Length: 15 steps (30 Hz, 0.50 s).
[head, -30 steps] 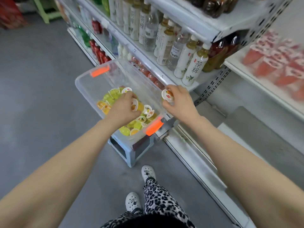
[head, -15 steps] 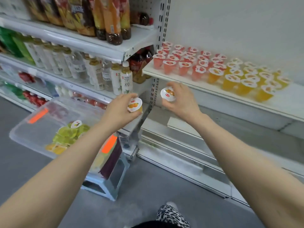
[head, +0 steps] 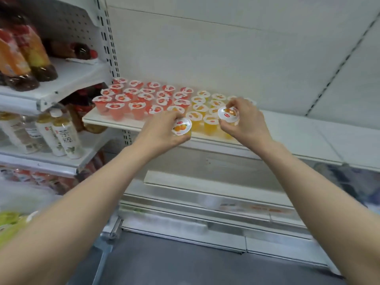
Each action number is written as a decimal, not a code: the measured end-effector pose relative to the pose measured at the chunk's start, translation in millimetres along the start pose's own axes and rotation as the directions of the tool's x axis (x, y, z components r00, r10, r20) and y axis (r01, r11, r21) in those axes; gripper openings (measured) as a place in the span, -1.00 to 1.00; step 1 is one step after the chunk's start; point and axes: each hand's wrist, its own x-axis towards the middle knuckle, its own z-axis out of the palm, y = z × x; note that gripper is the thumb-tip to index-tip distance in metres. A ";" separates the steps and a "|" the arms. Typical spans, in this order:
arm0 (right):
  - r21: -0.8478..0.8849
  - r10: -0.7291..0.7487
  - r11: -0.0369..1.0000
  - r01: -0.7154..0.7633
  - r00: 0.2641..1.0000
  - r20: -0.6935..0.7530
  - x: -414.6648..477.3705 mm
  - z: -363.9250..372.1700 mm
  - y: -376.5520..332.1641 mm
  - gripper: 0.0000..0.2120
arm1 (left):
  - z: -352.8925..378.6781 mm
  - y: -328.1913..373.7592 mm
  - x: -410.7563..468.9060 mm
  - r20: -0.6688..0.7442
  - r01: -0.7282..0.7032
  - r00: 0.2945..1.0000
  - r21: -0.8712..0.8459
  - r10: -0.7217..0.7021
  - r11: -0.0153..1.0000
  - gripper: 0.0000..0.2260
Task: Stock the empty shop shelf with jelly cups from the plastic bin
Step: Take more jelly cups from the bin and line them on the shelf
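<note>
Shelf (head: 298, 130) bare from right hand (head: 246, 122) toward 3 o'clock, open up to back panel (head: 226, 58). At 9 o'clock orange jelly cups (head: 209, 123), then red jelly cups (head: 136, 109) pack it; slotted upright (head: 112, 58) closes that end. Front edge open at 6 o'clock.

Jelly cups (head: 144, 99) in rows on the shelf (head: 292, 128) (left end), bottles (head: 63, 136) further left.
</note>
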 end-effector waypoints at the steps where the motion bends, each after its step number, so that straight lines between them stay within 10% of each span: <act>1: -0.013 0.012 1.000 -0.012 1.000 0.002 3.6 -9.9 17.0 -0.65 | 7.9 11.4 12.0 0.003 -0.013 1.000 0.008 0.013 1.000 -0.51; 15: -0.027 0.281 0.959 -0.284 0.927 0.247 18.6 -17.5 158.6 -0.67 | 82.6 94.7 84.7 0.041 -0.073 0.997 0.150 0.068 0.986 -0.47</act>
